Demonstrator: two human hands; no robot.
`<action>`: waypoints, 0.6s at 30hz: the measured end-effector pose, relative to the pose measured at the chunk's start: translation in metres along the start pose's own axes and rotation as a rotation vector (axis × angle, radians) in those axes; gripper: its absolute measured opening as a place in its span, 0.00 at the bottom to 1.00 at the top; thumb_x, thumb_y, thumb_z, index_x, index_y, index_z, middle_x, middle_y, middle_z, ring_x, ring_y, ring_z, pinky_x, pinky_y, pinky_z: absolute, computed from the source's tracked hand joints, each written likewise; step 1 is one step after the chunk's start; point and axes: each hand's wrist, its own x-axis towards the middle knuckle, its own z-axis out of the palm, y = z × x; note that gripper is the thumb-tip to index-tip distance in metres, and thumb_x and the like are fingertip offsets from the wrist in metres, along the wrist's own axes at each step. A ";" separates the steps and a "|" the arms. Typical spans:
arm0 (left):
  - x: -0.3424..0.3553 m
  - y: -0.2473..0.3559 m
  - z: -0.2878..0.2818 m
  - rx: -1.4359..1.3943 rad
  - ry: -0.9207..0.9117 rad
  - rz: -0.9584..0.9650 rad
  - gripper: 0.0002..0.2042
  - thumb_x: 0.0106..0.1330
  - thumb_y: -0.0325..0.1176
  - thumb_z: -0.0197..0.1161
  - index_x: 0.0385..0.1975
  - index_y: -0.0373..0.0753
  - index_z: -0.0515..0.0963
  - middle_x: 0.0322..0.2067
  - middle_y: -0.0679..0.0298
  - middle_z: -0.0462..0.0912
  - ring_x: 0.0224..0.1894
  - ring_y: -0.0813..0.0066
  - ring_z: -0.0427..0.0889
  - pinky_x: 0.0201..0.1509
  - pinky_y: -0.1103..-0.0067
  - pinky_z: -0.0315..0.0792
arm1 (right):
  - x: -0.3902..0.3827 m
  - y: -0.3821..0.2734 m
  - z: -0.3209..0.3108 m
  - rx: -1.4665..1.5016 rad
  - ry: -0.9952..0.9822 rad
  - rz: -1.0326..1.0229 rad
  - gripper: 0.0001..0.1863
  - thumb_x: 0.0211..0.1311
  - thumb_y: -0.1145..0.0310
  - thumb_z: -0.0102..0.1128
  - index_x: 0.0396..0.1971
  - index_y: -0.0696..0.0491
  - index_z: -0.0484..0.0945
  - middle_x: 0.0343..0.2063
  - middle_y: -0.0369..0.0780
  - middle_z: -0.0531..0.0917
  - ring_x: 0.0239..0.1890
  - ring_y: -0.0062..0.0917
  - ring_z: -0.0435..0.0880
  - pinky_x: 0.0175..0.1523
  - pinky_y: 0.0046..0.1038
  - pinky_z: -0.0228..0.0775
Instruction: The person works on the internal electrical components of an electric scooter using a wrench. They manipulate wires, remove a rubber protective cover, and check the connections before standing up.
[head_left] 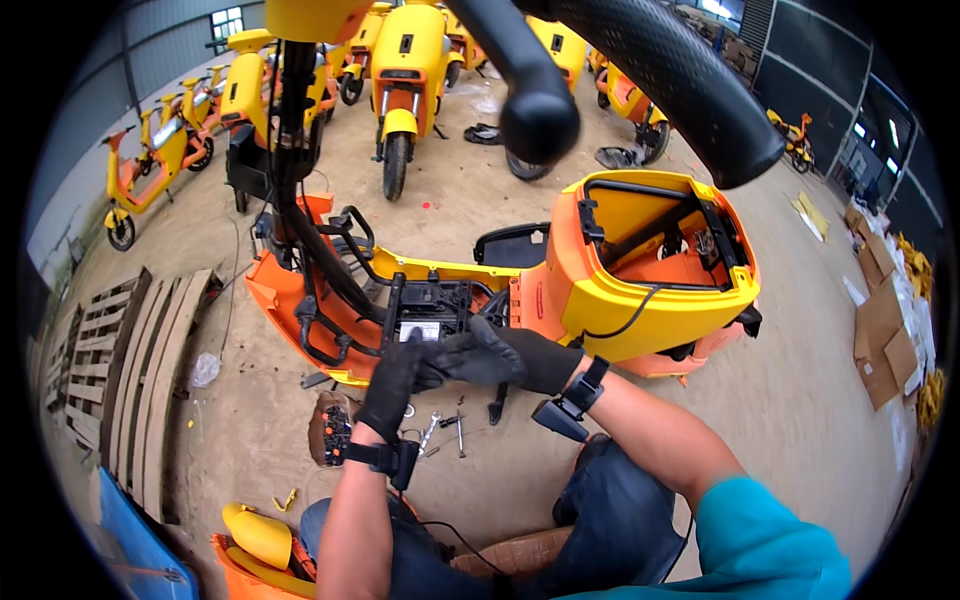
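My left hand (398, 375) and my right hand (505, 355), both in dark work gloves, meet over the near edge of a yellow and orange electric scooter (655, 320). The right one is open, its fingers stretched to the left and its thumb raised. Against them lie the left fingers, loosely apart and partly hidden where the hands overlap. Neither holds anything that I can see. Just beyond is the scooter's uncovered footboard compartment (435, 294), with black parts, cables and a white label. The seat housing stands uncovered, its top open.
Wrenches (430, 432) and a box of small parts (333, 430) lie on the floor near my knees. A black handlebar grip (680, 85) hangs above, close to the camera. Wooden pallets (150, 385) lie left, cardboard (880, 340) right; more yellow scooters (400, 100) stand behind.
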 end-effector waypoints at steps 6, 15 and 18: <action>-0.012 0.017 0.017 0.882 -0.097 0.215 0.15 0.71 0.44 0.54 0.44 0.40 0.79 0.35 0.59 0.84 0.33 0.61 0.82 0.34 0.70 0.73 | 0.014 0.035 -0.038 -1.392 -0.048 -0.454 0.19 0.66 0.67 0.54 0.56 0.55 0.71 0.49 0.43 0.80 0.52 0.29 0.79 0.58 0.27 0.68; -0.017 0.021 0.031 1.209 0.125 0.451 0.08 0.66 0.34 0.55 0.40 0.44 0.79 0.28 0.57 0.81 0.28 0.56 0.81 0.30 0.67 0.72 | 0.008 0.022 -0.015 -0.999 -0.026 -0.240 0.21 0.68 0.64 0.51 0.58 0.55 0.68 0.51 0.42 0.80 0.53 0.28 0.79 0.58 0.28 0.68; -0.018 0.021 0.031 1.157 0.141 0.426 0.08 0.64 0.33 0.56 0.40 0.45 0.79 0.28 0.59 0.80 0.28 0.57 0.81 0.29 0.68 0.72 | 0.011 0.021 -0.002 -0.497 -0.023 -0.072 0.22 0.73 0.60 0.44 0.61 0.56 0.65 0.53 0.40 0.78 0.53 0.24 0.77 0.59 0.27 0.68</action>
